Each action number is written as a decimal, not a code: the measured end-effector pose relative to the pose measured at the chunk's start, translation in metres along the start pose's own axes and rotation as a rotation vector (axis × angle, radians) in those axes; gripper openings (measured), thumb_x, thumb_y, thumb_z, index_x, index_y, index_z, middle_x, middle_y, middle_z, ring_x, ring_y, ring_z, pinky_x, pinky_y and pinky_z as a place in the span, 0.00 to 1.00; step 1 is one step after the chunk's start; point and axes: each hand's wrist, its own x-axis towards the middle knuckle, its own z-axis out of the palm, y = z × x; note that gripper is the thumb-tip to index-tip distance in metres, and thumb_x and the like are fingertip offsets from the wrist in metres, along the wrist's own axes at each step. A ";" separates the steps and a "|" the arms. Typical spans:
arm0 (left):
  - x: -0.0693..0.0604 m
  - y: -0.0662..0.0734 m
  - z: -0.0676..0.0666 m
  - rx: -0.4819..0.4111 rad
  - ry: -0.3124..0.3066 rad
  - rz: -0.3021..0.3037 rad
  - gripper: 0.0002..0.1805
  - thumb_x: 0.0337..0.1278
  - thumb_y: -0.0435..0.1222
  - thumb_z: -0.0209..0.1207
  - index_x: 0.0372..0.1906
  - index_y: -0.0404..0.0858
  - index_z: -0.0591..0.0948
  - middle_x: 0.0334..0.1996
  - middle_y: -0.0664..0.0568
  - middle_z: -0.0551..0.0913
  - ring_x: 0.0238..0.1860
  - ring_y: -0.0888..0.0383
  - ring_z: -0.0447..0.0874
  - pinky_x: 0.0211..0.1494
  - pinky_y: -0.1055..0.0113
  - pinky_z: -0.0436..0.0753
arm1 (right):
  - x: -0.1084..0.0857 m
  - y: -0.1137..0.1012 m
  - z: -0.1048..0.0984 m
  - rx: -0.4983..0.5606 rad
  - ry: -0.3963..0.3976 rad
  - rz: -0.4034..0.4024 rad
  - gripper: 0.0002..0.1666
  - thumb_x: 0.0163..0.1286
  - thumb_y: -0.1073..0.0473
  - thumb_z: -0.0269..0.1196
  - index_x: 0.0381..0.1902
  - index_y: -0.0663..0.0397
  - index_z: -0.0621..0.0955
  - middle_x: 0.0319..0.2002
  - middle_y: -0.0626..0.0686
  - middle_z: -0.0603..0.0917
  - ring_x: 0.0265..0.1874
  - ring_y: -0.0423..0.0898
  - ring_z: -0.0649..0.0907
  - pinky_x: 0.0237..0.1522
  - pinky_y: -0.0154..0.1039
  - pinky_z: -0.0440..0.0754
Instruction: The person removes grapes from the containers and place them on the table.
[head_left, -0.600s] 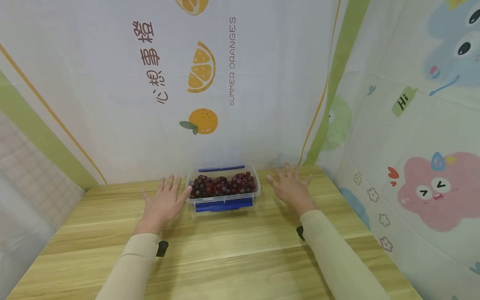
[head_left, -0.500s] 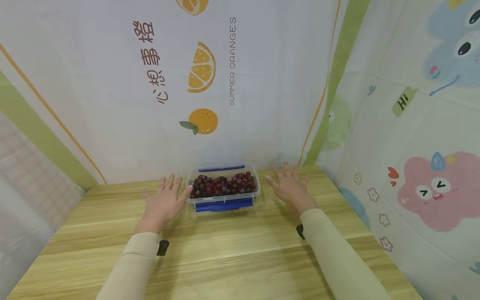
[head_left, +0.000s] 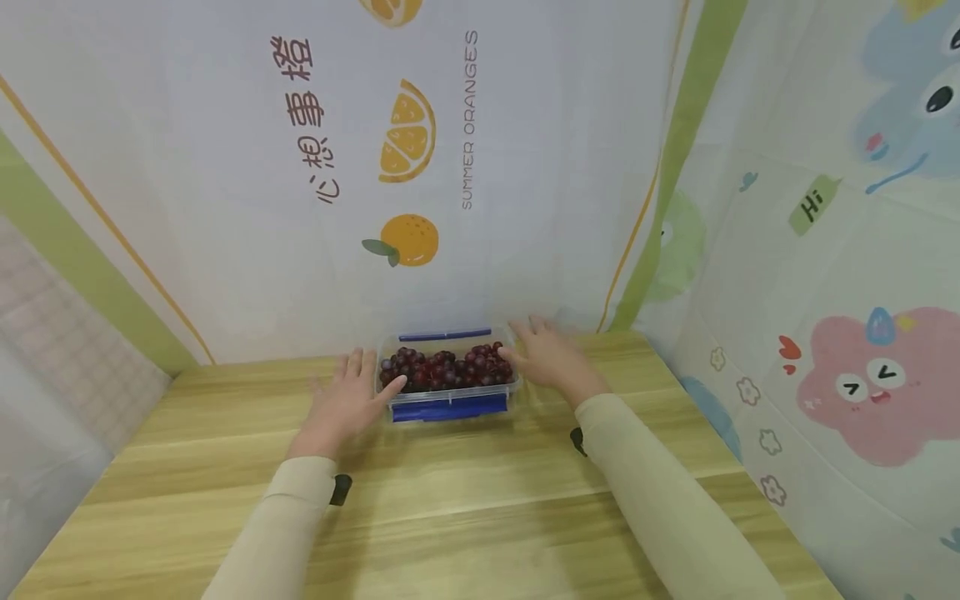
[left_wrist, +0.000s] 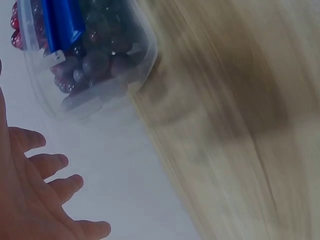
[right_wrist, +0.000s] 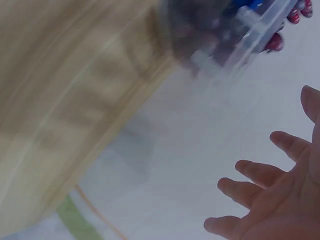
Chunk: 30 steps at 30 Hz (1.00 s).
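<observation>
A clear plastic food container [head_left: 450, 397] with blue side clips stands on the wooden table near its back edge, filled with dark red grapes [head_left: 442, 372]. My left hand [head_left: 343, 408] is at its left end, fingers spread and the thumb over the near left corner in the head view. At the right end is my right hand [head_left: 551, 360], its thumb by the rim. Both wrist views show straight, parted fingers beside the container, with nothing gripped. Whether either hand touches the container I cannot tell.
The wooden table [head_left: 465, 517] extends toward me. Right behind the container hangs a white cloth [head_left: 525, 208] printed with oranges. Another printed cloth [head_left: 825, 275] borders the right side.
Both hands have moved inward toward the container, the right hand further left than before. The container stays in place; the head view has shifted slightly.
</observation>
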 end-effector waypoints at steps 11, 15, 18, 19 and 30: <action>0.010 0.013 0.011 0.000 -0.058 0.011 0.73 0.59 0.82 0.47 0.87 0.30 0.42 0.86 0.28 0.45 0.84 0.26 0.48 0.78 0.20 0.51 | 0.021 -0.061 -0.001 -0.075 -0.065 -0.112 0.44 0.83 0.35 0.56 0.86 0.47 0.61 0.85 0.61 0.61 0.83 0.60 0.66 0.81 0.59 0.68; 0.017 0.008 0.014 -0.007 -0.045 0.007 0.77 0.53 0.82 0.55 0.86 0.27 0.43 0.84 0.25 0.47 0.82 0.24 0.53 0.77 0.21 0.57 | 0.028 -0.084 0.000 -0.040 -0.080 -0.154 0.42 0.81 0.37 0.60 0.84 0.47 0.66 0.83 0.58 0.66 0.82 0.57 0.68 0.80 0.58 0.70; 0.021 0.004 0.016 -0.026 -0.052 -0.001 0.78 0.51 0.83 0.55 0.86 0.27 0.43 0.83 0.23 0.51 0.80 0.23 0.58 0.76 0.23 0.62 | 0.033 -0.096 0.004 -0.029 -0.106 -0.160 0.42 0.79 0.37 0.62 0.83 0.46 0.67 0.83 0.57 0.67 0.82 0.56 0.68 0.79 0.58 0.71; 0.022 0.003 0.017 -0.035 -0.058 -0.004 0.79 0.51 0.83 0.55 0.86 0.27 0.42 0.83 0.23 0.52 0.80 0.23 0.60 0.76 0.24 0.64 | 0.034 -0.099 0.006 -0.035 -0.111 -0.161 0.42 0.79 0.37 0.62 0.83 0.46 0.68 0.83 0.57 0.67 0.82 0.56 0.68 0.78 0.58 0.72; 0.025 0.005 0.021 -0.113 -0.082 -0.050 0.82 0.49 0.85 0.53 0.86 0.28 0.35 0.85 0.25 0.47 0.79 0.25 0.62 0.72 0.30 0.74 | 0.041 -0.121 0.028 -0.044 -0.150 -0.137 0.43 0.79 0.38 0.63 0.83 0.50 0.67 0.81 0.56 0.70 0.83 0.55 0.66 0.80 0.54 0.71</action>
